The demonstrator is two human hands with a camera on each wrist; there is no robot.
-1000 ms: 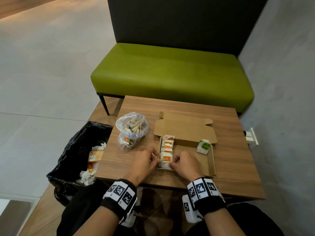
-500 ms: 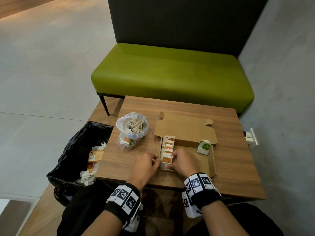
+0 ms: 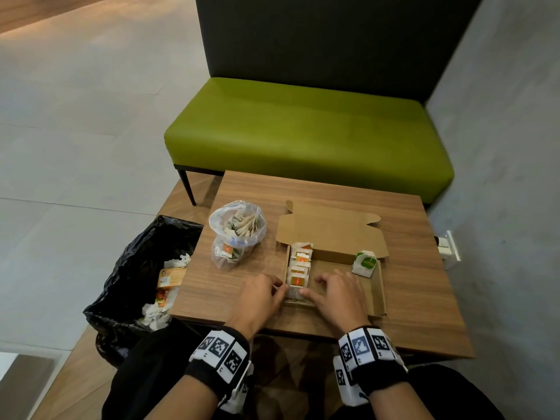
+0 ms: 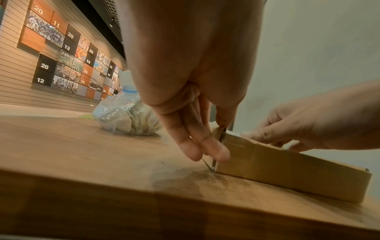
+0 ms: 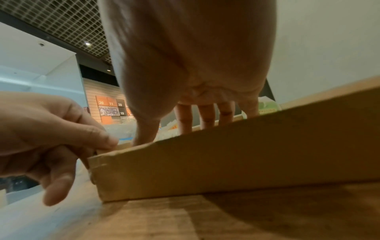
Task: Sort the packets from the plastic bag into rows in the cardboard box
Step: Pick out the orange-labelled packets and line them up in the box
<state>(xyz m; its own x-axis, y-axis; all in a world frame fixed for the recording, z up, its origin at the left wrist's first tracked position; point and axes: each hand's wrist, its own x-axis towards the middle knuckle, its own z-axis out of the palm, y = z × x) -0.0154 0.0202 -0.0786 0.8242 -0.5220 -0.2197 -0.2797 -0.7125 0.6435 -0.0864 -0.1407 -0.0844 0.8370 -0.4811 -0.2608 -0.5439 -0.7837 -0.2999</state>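
Note:
An open cardboard box point(image 3: 380, 286) lies on the wooden table. A row of white and orange packets point(image 3: 300, 259) runs along its left wall, and a green packet point(image 3: 365, 263) stands at its back right. My left hand point(image 3: 281, 287) pinches the box's near left corner, thumb on top and fingers outside point(image 4: 216, 154). My right hand point(image 3: 321, 283) is inside the box with its fingers spread and straight, its thumb beside the nearest packet point(image 3: 298, 281). The clear plastic bag point(image 3: 238, 234) of packets stands left of the box.
A black bin bag point(image 3: 142, 268) with wrappers hangs off the table's left edge. A green bench point(image 3: 303, 131) stands behind the table, and a grey wall is on the right. Bare wood point(image 3: 418, 313) shows right of the box.
My right hand has slid slightly forward into the box and its fingers have spread. My left hand has stayed at the box's near left corner.

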